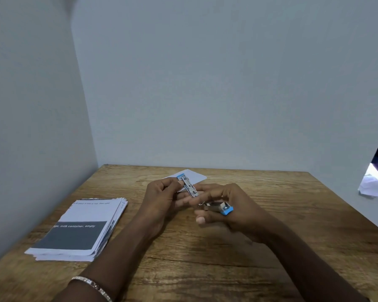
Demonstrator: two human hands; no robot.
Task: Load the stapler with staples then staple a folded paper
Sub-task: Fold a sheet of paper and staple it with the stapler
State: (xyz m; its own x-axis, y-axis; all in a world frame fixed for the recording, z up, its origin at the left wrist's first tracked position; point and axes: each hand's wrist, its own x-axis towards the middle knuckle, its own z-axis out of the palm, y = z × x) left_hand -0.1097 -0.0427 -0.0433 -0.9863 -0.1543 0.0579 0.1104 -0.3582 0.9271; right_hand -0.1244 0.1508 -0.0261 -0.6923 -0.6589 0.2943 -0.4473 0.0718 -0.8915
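Observation:
A small metal stapler with blue ends is swung wide open above the wooden table (227,258). My left hand (162,199) pinches its upper arm (189,185), which points away from me. In my right hand (234,205) lies the other half of the stapler (218,207), gripped with its blue tip toward the right. A folded white paper (194,176) lies flat on the table behind my hands, partly hidden by them. I cannot make out any staples.
A stack of printed sheets (79,229) with a grey band lies at the left of the table. Grey walls close the left and back sides. Crumpled white paper (373,184) shows beyond the table's right edge.

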